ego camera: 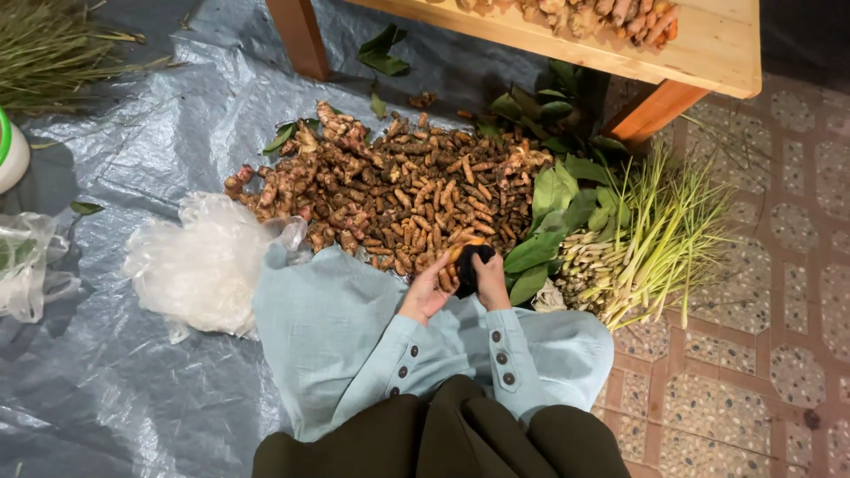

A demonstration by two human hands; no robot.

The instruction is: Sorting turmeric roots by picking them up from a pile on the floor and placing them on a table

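My left hand point(428, 292) holds an orange-brown turmeric root point(453, 258) just in front of me. My right hand point(490, 279) presses a small black cloth point(470, 268) against that root. Both hands hover at the near edge of a big pile of turmeric and ginger roots point(398, 190) spread on a grey plastic sheet point(133, 354). My pale blue sleeves and dark clothing fill the bottom of the view.
A crumpled clear plastic bag point(199, 261) lies left of my arms. Green leaves point(553, 208) and a lemongrass bundle point(651, 239) lie to the right on the tiled floor. A wooden table point(708, 53) with more roots stands behind the pile. Another bag point(22, 261) is far left.
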